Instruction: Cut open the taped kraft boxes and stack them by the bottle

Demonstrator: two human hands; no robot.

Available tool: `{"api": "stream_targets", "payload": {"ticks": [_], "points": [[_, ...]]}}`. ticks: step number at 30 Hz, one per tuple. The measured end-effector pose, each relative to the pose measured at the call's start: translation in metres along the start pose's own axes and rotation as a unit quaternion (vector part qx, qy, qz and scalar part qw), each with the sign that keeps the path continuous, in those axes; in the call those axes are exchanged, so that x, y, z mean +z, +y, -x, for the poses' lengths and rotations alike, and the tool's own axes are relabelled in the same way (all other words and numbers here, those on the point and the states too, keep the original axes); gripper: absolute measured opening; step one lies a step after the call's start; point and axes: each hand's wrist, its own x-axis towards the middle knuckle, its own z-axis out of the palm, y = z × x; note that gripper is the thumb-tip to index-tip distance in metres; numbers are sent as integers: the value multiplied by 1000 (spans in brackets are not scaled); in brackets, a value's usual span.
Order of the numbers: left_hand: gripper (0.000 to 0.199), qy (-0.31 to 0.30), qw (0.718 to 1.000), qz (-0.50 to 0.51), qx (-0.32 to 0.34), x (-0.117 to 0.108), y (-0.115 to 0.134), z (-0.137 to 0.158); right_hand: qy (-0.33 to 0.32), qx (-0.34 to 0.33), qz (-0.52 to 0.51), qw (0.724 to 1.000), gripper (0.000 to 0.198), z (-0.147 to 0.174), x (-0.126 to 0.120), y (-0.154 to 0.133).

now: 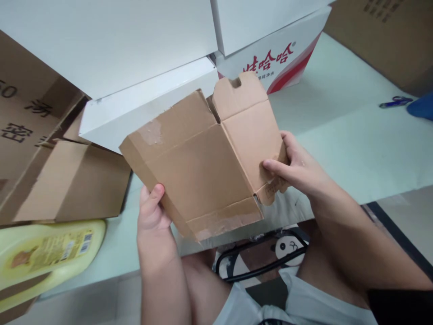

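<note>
An unfolded brown cardboard box (pixel 199 167) is held up in front of me over the table's front edge. My left hand (pixel 154 207) grips its left edge, thumb on the facing side and fingers behind. On the right, my right hand (pixel 294 164) holds the side panel with the thumb on top and the other fingers partly hidden behind the card. Creases divide the card into panels, and a notched flap (pixel 240 92) sticks up at its far right. Bits of clear tape show near the far left corner and the near edge.
White cartons (pixel 270 65) stand stacked at the back, one with red lettering. Brown cartons (pixel 77 180) are on the left, beside a yellow bottle (pixel 50 253). Another brown carton (pixel 382 40) stands far right, near a small blue object (pixel 395 102) on the pale green table (pixel 365 149).
</note>
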Motion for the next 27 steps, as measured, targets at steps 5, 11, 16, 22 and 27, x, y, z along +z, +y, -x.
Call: {"api": "stream_targets", "payload": {"ticks": [5,11,16,22,27], "points": [[59,-7,1000,-6,1,-1,-5,-1,-14,-16,-10,1000,61,1,0,4],[64,-24,999,13,25,-6,-9,2,-4,-24,-28,999,57,1,0,-1],[41,1,998,56,22,-15,-8,-1,-10,-7,-69,998,57,1,-3,-7],[41,46,998,35,-15,-4,-8,-8,-34,14,-89,995,50,0,-2,-6],[47,80,993,82,-35,6,-3,-10,-50,17,-90,995,51,0,-4,-8]]}}
